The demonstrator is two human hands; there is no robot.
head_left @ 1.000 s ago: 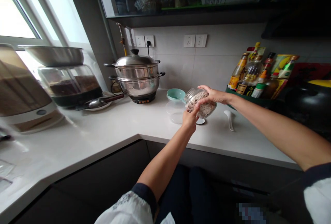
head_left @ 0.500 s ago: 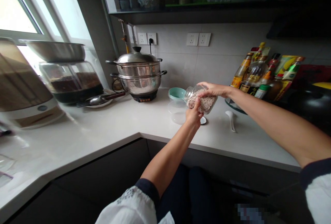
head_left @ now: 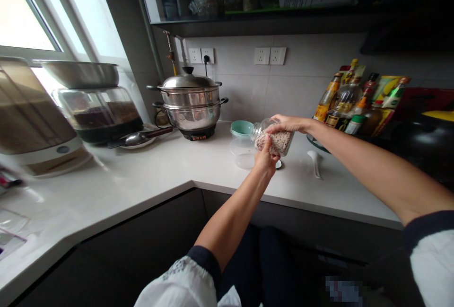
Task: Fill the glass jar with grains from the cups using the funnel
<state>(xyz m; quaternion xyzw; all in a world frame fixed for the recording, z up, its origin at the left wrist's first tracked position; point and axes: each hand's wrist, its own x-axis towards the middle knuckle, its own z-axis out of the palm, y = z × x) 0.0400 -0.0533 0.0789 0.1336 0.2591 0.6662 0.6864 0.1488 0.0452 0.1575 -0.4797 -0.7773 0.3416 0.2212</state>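
Both hands hold a clear jar (head_left: 281, 142) of pale, speckled flakes or grains, tilted on its side with its mouth to the left. My left hand (head_left: 265, 156) is closed round it from below, thumb up on the near side. From above, my right hand (head_left: 285, 124) wraps over the jar's base end. Just left of the jar's mouth stands a mint-green bowl (head_left: 241, 128). A clear plastic container (head_left: 241, 146) and a round clear lid (head_left: 244, 161) are in front of the bowl. Partly hidden behind my left hand lies a dark-rimmed round lid (head_left: 278, 164).
A white spoon (head_left: 314, 164) lies on the counter to the right. Behind it, bottles and jars (head_left: 349, 103) crowd a round tray. A steel steamer pot (head_left: 191, 101) stands at the back, with a ladle (head_left: 142, 137) on a dish to its left. The counter's front edge (head_left: 193, 184) bends here.
The jar has tipped slightly toward level, its mouth a little lower. Both hands keep their grip, and the view has shifted slightly.
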